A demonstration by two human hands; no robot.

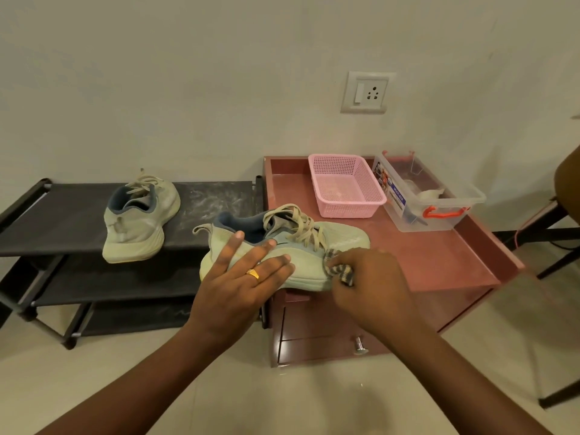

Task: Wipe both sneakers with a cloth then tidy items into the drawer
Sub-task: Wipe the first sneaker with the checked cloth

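Note:
A pale green sneaker (314,259) with beige laces lies on its side at the front left corner of the reddish cabinet top (439,262). My left hand (241,277), fingers straight, presses on its heel side. My right hand (370,277) grips a striped cloth (340,268) against the shoe's side near the sole. The second sneaker (138,221) stands on the top shelf of the black shoe rack (62,215) to the left. The cabinet's drawer (329,346) with a metal knob (359,345) sits below my hands.
A pink mesh basket (345,186) and a clear plastic box (430,196) with orange latches stand at the back of the cabinet top. White dust marks the rack's top shelf. A dark chair (561,246) is at the right. A wall socket (365,92) is above.

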